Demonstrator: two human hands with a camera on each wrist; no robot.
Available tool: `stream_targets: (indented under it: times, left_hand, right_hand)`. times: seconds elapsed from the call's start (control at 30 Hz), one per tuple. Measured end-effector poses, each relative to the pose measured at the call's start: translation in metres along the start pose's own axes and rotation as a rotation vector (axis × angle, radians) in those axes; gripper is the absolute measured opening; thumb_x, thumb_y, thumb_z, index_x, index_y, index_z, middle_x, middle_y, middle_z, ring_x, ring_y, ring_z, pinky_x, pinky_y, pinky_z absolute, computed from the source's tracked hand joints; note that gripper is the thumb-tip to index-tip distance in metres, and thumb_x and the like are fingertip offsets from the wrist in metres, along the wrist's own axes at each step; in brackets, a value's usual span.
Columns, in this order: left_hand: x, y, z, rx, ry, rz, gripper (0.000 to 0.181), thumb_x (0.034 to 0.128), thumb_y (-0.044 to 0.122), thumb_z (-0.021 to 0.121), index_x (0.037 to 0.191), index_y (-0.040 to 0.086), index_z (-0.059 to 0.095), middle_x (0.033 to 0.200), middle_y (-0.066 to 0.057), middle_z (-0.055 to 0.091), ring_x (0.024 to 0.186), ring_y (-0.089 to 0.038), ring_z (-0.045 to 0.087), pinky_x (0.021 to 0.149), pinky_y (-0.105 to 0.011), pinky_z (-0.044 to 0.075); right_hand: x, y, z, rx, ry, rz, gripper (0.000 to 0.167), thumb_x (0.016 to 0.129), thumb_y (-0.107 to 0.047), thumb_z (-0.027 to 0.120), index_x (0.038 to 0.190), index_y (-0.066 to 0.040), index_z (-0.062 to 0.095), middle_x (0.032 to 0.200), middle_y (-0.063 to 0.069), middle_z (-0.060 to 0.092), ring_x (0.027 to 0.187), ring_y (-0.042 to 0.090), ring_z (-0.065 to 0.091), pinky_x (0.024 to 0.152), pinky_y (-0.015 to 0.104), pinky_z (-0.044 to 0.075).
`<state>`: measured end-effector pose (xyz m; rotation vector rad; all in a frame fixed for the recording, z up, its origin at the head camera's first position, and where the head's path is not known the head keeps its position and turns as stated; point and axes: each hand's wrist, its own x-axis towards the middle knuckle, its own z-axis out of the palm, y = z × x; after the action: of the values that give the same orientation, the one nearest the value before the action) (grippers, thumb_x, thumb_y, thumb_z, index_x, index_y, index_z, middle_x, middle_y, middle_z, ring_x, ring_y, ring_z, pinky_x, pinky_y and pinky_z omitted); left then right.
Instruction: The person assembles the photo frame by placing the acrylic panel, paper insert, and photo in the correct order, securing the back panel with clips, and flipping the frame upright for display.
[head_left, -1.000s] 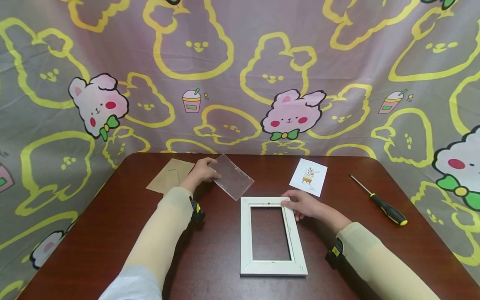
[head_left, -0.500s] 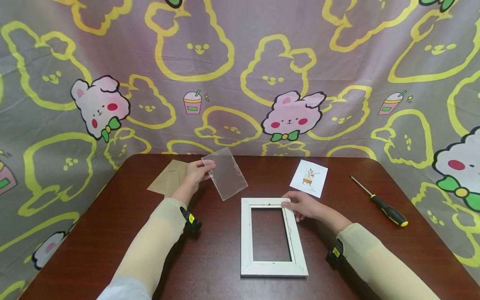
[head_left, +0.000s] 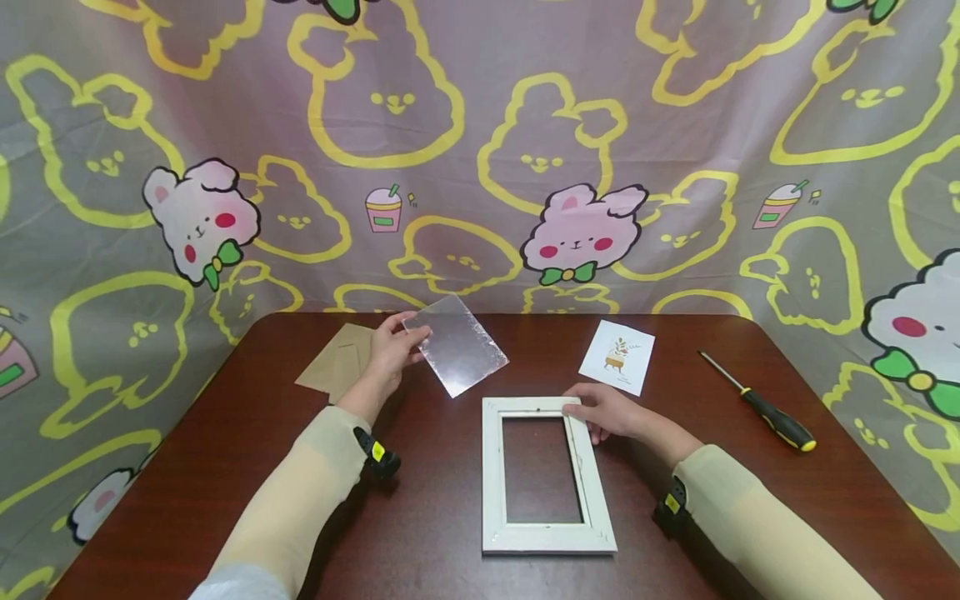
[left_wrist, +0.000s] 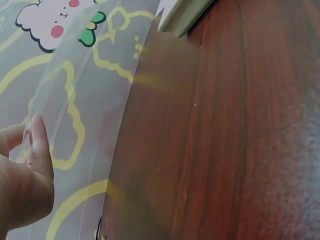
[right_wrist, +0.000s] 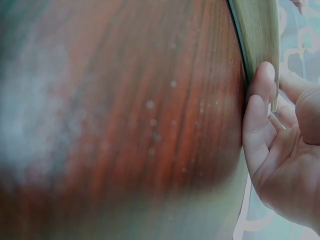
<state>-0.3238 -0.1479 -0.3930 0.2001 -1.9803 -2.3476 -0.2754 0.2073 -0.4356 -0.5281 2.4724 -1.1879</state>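
Note:
In the head view my left hand (head_left: 392, 350) pinches a clear plastic sheet (head_left: 459, 346) by its left edge, thumb on the near face. The sheet is tilted above the table, with ragged whitish marks along its right edge. From the left wrist, the thumb and fingers (left_wrist: 41, 145) are seen closing on the see-through sheet (left_wrist: 50, 95). My right hand (head_left: 611, 410) grips the upper right corner of a white picture frame (head_left: 492, 475), which lies on the table with a bare opening. In the right wrist view, fingers (right_wrist: 255, 120) wrap the frame's edge (right_wrist: 257, 35).
A brown backing board (head_left: 337, 362) lies behind my left hand. Beyond the frame rests a white card (head_left: 618, 358) with a plant drawing. A screwdriver (head_left: 776, 419) with a black and yellow handle lies at the right. A patterned curtain (head_left: 465, 167) hangs behind the dark wooden table (head_left: 420, 517).
The clear sheet has been raised and turned in my left hand, then tilted so that it catches the light. My left hand shifted slightly left; the right hand and frame stay put.

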Motion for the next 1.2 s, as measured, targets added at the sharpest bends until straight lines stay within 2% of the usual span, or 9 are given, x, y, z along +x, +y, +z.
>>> stream_targets:
  times: [0.37, 0.63, 0.73, 1.0, 1.2]
  left_hand:
    - [-0.009, -0.004, 0.009, 0.035, -0.096, 0.022, 0.042, 0.093, 0.0, 0.063, 0.133, -0.002, 0.049, 0.08, -0.001, 0.068, 0.066, -0.007, 0.064, 0.055, -0.023, 0.053]
    - [-0.017, -0.01, 0.019, 0.118, -0.126, 0.006, 0.039, 0.0902, 0.004, 0.068, 0.126, 0.002, 0.054, 0.087, -0.008, 0.07, 0.07, -0.013, 0.067, 0.058, -0.027, 0.055]
    - [-0.019, -0.013, 0.023, 0.136, -0.155, 0.012, 0.038, 0.0904, 0.004, 0.068, 0.126, 0.001, 0.054, 0.089, -0.012, 0.071, 0.07, -0.014, 0.067, 0.058, -0.028, 0.055]
    - [-0.026, -0.015, 0.035, 0.141, -0.216, 0.023, 0.035, 0.0904, 0.0, 0.066, 0.123, 0.0, 0.055, 0.089, -0.014, 0.072, 0.068, -0.014, 0.067, 0.055, -0.028, 0.054]
    - [-0.033, -0.018, 0.045, 0.181, -0.273, 0.044, 0.035, 0.0882, -0.003, 0.067, 0.121, -0.001, 0.057, 0.084, -0.013, 0.07, 0.064, -0.014, 0.065, 0.053, -0.028, 0.054]
  right_hand:
    - [0.0, 0.001, 0.0, 0.032, -0.03, -0.001, 0.031, 0.1, -0.021, 0.057, 0.124, -0.002, 0.058, 0.061, 0.002, 0.055, 0.048, 0.015, 0.054, 0.047, 0.028, 0.045]
    - [0.0, 0.004, -0.002, 0.042, -0.038, -0.011, 0.031, 0.101, -0.021, 0.054, 0.125, -0.001, 0.058, 0.062, 0.002, 0.056, 0.049, 0.015, 0.055, 0.048, 0.029, 0.046]
    - [0.0, 0.005, -0.002, 0.044, -0.041, -0.012, 0.031, 0.102, -0.021, 0.053, 0.125, -0.001, 0.057, 0.062, 0.003, 0.056, 0.049, 0.016, 0.055, 0.048, 0.03, 0.046]
    - [0.0, 0.007, -0.002, 0.058, -0.05, -0.03, 0.033, 0.102, -0.02, 0.052, 0.126, 0.001, 0.056, 0.063, 0.003, 0.055, 0.049, 0.015, 0.054, 0.048, 0.029, 0.045]
    - [-0.001, 0.006, -0.002, 0.056, -0.04, -0.043, 0.032, 0.102, -0.02, 0.052, 0.125, 0.001, 0.057, 0.062, 0.002, 0.053, 0.048, 0.014, 0.054, 0.046, 0.027, 0.044]
